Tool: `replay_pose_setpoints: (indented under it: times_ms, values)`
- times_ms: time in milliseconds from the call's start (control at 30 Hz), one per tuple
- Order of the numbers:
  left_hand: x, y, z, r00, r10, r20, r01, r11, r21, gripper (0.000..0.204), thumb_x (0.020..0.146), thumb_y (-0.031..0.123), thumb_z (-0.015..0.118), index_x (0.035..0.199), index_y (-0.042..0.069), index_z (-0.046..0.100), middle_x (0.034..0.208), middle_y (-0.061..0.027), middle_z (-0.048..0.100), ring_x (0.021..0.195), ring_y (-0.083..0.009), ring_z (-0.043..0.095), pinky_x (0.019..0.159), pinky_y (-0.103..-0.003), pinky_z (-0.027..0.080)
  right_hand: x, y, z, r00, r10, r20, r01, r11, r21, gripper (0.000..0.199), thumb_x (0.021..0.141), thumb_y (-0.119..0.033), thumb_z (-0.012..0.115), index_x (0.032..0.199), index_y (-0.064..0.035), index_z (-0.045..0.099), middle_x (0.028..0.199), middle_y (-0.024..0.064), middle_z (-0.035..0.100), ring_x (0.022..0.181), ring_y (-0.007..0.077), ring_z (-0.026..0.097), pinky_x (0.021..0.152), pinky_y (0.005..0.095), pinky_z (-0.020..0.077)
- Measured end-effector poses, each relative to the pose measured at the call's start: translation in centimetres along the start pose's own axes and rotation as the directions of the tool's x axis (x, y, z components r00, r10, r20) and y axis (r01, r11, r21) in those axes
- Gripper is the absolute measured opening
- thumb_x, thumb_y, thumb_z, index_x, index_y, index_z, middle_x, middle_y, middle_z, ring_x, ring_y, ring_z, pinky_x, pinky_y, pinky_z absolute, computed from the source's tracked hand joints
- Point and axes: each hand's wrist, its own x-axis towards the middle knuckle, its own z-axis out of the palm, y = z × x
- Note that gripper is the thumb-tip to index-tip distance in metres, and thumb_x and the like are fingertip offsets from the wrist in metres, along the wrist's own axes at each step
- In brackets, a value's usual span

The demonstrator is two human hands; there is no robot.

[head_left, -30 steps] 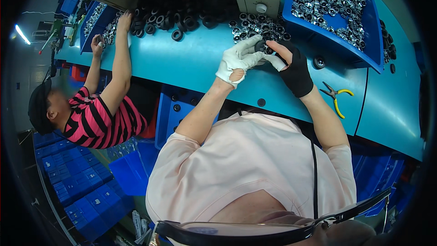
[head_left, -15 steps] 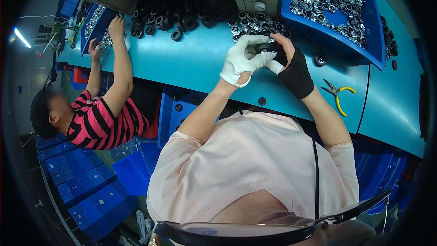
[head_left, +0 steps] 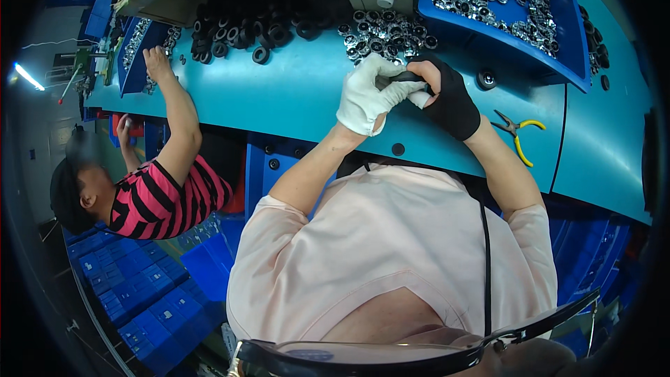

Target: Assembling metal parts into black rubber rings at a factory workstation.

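Observation:
My left hand (head_left: 364, 98), in a white glove with the fingertips closed, grips a black rubber ring (head_left: 406, 77). From the other side my right hand (head_left: 450, 101), in a black fingerless glove with pale wrapping on the thumb, closes on the same ring. Fingers cover most of it, and whether a chrome part sits inside cannot be made out now. Just beyond my hands lies a pile of shiny chrome hubs (head_left: 391, 36). One black wheel with a bright centre (head_left: 486, 79) rests to the right of my right hand.
Yellow-handled pliers (head_left: 518, 130) lie at the right. A blue bin (head_left: 583, 73) of chrome hubs stands back right. Black rings (head_left: 241, 33) are heaped back left. A small black disc (head_left: 398, 149) sits near the table's front edge. A co-worker's hand (head_left: 159, 64) reaches toward parts far left.
The ring has tilted between my fingers, and my right fingers have curled over it. The co-worker's hands have moved apart, one dropping lower. The whole view has shifted slightly.

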Motion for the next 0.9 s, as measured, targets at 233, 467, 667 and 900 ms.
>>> replay_pose_setpoints:
  times_ms: [233, 467, 667, 900]
  values:
    - [0.2, 0.8, -0.4, 0.961, -0.273, -0.051, 0.262, 0.952, -0.162, 0.013, 0.089, 0.002, 0.057, 0.098, -0.008, 0.054, 0.087, -0.0113, 0.063, 0.078, -0.0193, 0.066, 0.069, -0.026, 0.053, 0.4, -0.1, 0.2, 0.994, 0.096, 0.047, -0.095, 0.995, -0.022, 0.033, 0.074, -0.014, 0.07, 0.101, 0.0008, 0.057, 0.09, 0.0168, 0.061, 0.077, 0.0328, 0.06, 0.068, 0.0372, 0.0484]
    - [-1.4, -0.9, 0.3, 0.994, -0.067, -0.083, 0.081, 0.98, 0.18, 0.017, 0.095, 0.009, 0.05, 0.1, -0.005, 0.057, 0.081, -0.0061, 0.059, 0.07, -0.0132, 0.062, 0.061, -0.023, 0.047, 0.4, -0.8, 0.6, 0.985, 0.143, 0.097, -0.143, 0.99, -0.013, 0.017, 0.077, -0.012, 0.063, 0.089, -0.0021, 0.057, 0.075, 0.0167, 0.057, 0.07, 0.0326, 0.058, 0.062, 0.0364, 0.0458]
    - [-0.6, 0.7, -0.2, 0.953, -0.253, -0.168, 0.246, 0.967, -0.061, 0.025, 0.094, 0.017, 0.052, 0.093, -0.007, 0.059, 0.08, -0.0079, 0.063, 0.063, -0.0116, 0.059, 0.058, -0.024, 0.048, 0.4, -1.2, 1.4, 0.972, 0.233, 0.032, -0.234, 0.971, 0.039, 0.021, 0.08, -0.016, 0.064, 0.091, -0.0003, 0.055, 0.076, 0.016, 0.058, 0.07, 0.0295, 0.059, 0.063, 0.0341, 0.0454]
    - [-0.6, 0.4, -0.8, 0.95, -0.275, -0.147, 0.228, 0.934, -0.277, 0.031, 0.096, 0.02, 0.048, 0.107, -0.008, 0.056, 0.092, -0.0132, 0.062, 0.074, -0.0178, 0.065, 0.067, -0.029, 0.055, 0.6, -1.0, 1.3, 0.954, 0.285, 0.096, -0.3, 0.928, 0.222, 0.026, 0.083, -0.012, 0.062, 0.106, 0.0007, 0.055, 0.089, 0.0141, 0.063, 0.079, 0.0228, 0.062, 0.072, 0.0312, 0.0474]
